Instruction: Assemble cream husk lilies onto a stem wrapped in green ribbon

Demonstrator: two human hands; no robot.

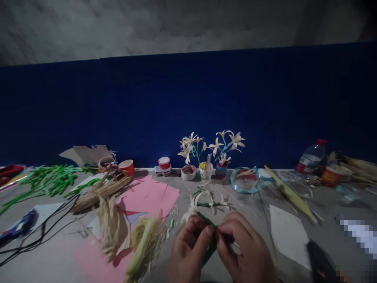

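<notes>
My left hand [193,243] is closed, pinching a thin green stem [205,217] between thumb and finger. Close beside it my right hand [243,245] is closed too, its fingertips pinching at the stem's near end. White petals [189,214] show at the far left of the stem. A dark green strip [209,251] hangs between the hands; whether it joins the stem is hidden by the fingers. Just beyond the hands, pale husk flowers on a green stem [209,204] lie on the grey table.
Two cups [206,171] of pens and finished white flowers stand at the back. To the left lie pink paper [149,194], corn husks [113,228], green pipe cleaners [51,179] and a blue glue gun [19,228]. Rightward are blue ribbon [235,188], white paper [290,236] and a bottle [310,157].
</notes>
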